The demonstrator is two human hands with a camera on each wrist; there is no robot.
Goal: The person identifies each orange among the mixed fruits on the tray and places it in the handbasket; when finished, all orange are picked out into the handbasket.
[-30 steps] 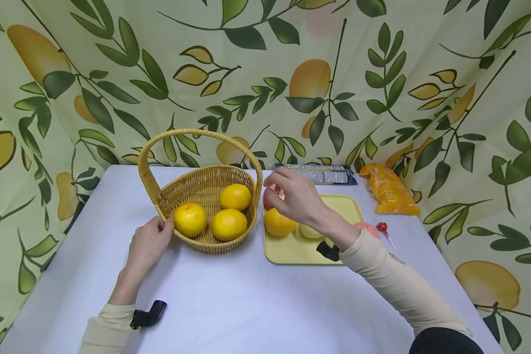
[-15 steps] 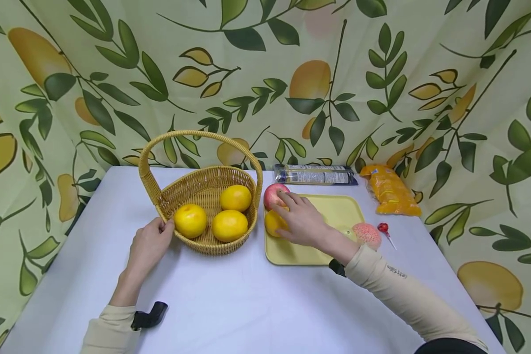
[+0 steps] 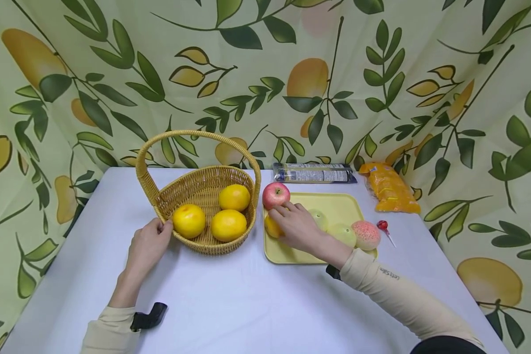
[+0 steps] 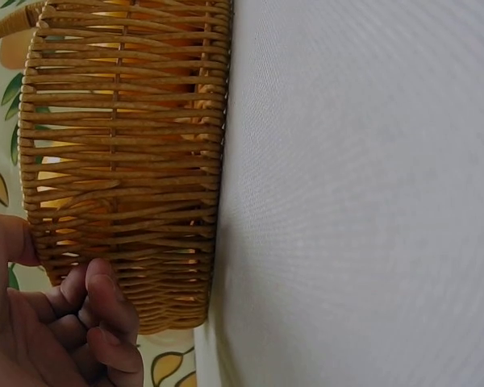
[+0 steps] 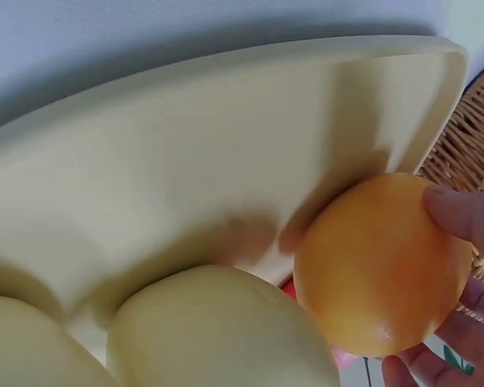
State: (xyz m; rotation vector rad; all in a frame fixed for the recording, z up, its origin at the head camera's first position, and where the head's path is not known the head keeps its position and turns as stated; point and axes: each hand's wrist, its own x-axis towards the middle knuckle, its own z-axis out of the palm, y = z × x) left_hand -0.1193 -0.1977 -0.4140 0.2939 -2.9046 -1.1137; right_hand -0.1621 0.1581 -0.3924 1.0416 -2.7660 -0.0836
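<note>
At the left stands a wicker basket (image 3: 194, 183) with a tall handle; several yellow-orange round fruits, one an orange (image 3: 189, 221), lie in it. My left hand (image 3: 149, 246) pinches its near-left rim, thumb over the edge and fingers curled against the woven outside (image 4: 121, 161). Over the yellow tray (image 3: 292, 253), my right hand (image 3: 303, 231) grips another orange (image 5: 379, 266), thumb on one side and fingers around the other. The head view shows that orange only partly, behind the hand. A red apple (image 3: 276, 195) sits just beyond it, at the tray's far-left corner.
Pale green fruits (image 3: 344, 234) and a pink speckled ball-shaped fruit (image 3: 366, 235) sit on the tray's right part. Beside it lies a red lollipop (image 3: 382, 226). Behind are a dark-ended long packet (image 3: 314, 173) and an orange bag (image 3: 391, 189). A patterned curtain (image 3: 256, 73) surrounds the table.
My right hand has left the apple, come nearer and spread over the orange on the tray, and now grips it. The left hand stays on the basket rim.
</note>
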